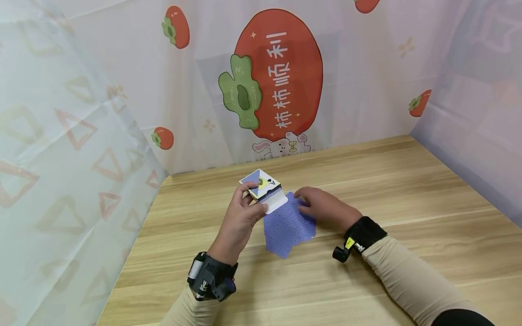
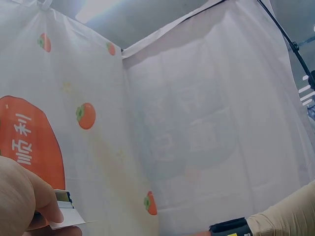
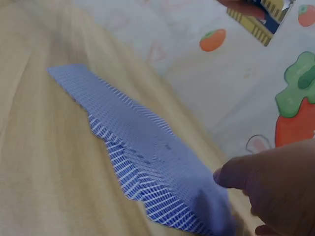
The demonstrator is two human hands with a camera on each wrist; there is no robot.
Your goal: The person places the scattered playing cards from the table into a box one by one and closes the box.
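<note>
My left hand (image 1: 244,213) grips a playing card box (image 1: 263,183), with an ace design on its face and its white flap (image 1: 275,202) hanging out toward the right. In the left wrist view only part of the box and flap shows beside the fingers. Below, blue-backed playing cards (image 1: 287,228) lie face down on the table in an overlapping spread. My right hand (image 1: 326,206) is at the upper right edge of the spread, thumb and index finger apart. Whether its fingertips touch the cards I cannot tell.
The wooden table (image 1: 408,203) reaches back to a cloth (image 1: 367,90) printed with persimmons. More cloth hangs along the left (image 1: 81,158) and right sides. Each wrist wears a black strap (image 1: 364,233) with a small camera.
</note>
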